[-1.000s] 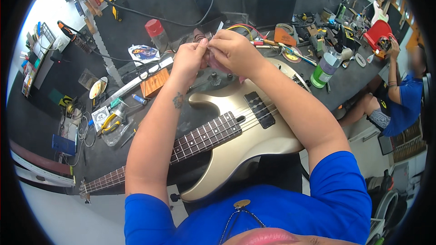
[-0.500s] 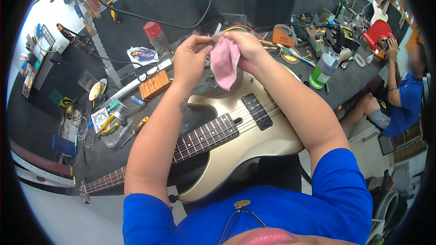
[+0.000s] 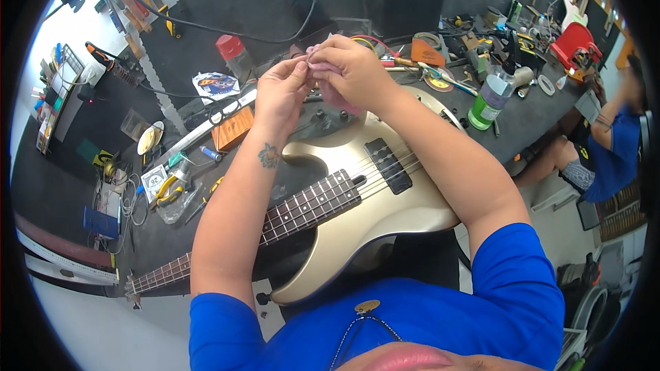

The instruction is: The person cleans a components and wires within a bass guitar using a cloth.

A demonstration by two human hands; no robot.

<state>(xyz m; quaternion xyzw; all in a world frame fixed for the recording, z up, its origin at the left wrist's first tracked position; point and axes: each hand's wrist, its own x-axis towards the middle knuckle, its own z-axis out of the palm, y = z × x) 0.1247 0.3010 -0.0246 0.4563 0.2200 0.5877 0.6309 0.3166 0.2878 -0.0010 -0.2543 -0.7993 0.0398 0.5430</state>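
Both hands meet above the upper edge of a gold bass guitar (image 3: pixel 426 207), which lies across the bench edge with its neck pointing to the lower left. My right hand (image 3: pixel 359 74) is closed round a pink cloth (image 3: pixel 338 98), most of it hidden behind the fingers. Thumb and fingers of my left hand (image 3: pixel 283 89) are pinched together right against the cloth. Whatever sits in that pinch is too small or too covered to make out. Dark knobs (image 3: pixel 343 115) show beneath the cloth, near the guitar body.
A spray bottle with green liquid (image 3: pixel 487 106) stands right of the guitar. Left lie a wooden block (image 3: pixel 234 129), yellow-handled pliers (image 3: pixel 167 192) and cables. A red-capped can (image 3: pixel 234 53) and an amplifier (image 3: pixel 402 10) are behind. A person in blue (image 3: pixel 612 158) sits at far right.
The right hand has turned over the cloth and closed in beside the left hand; the cloth, which hung loose, is now bunched up. The person at right has lowered an arm.
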